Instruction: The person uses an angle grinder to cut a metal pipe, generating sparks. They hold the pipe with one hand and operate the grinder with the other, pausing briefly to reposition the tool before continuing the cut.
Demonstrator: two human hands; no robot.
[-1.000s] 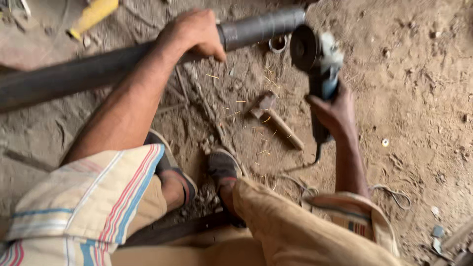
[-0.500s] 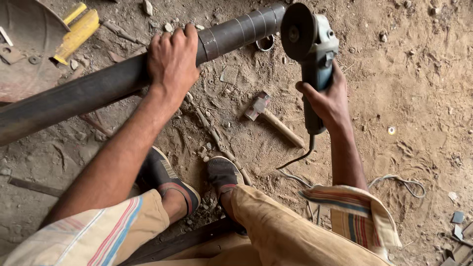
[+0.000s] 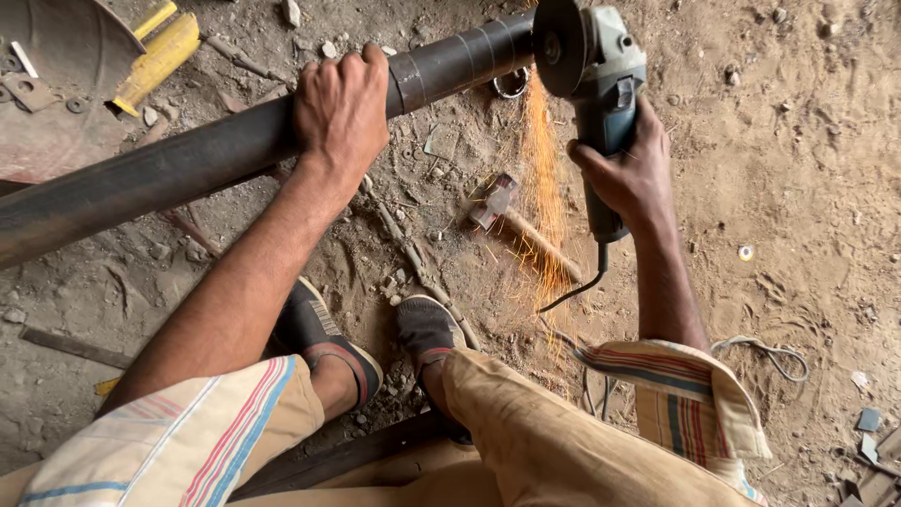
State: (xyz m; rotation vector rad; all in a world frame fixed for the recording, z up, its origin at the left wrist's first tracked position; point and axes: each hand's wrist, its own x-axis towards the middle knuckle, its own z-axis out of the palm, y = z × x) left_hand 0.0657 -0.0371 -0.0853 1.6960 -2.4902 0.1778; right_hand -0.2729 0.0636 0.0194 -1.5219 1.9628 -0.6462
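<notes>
Pipe (image 3: 188,164), long, dark steel, lay slanted just above the dirt floor (image 3: 798,169); we judged it heavy, stiff and smooth. Our left hand (image 3: 340,113) wrapped its fingers over it near the cut, while our right hand (image 3: 627,178) gripped the grinder (image 3: 596,66), sparks (image 3: 540,188) falling.

Matt dark metal pipe (image 3: 188,169), blue-grey plastic grinder (image 3: 601,84), wooden-handled hammer (image 3: 526,230), rough sandy ground (image 3: 798,169).

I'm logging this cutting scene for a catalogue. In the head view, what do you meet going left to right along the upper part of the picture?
Rusty round metal piece → yellow tool → left hand gripping the dark pipe → hammer → spark stream → angle grinder in the right hand.
</notes>
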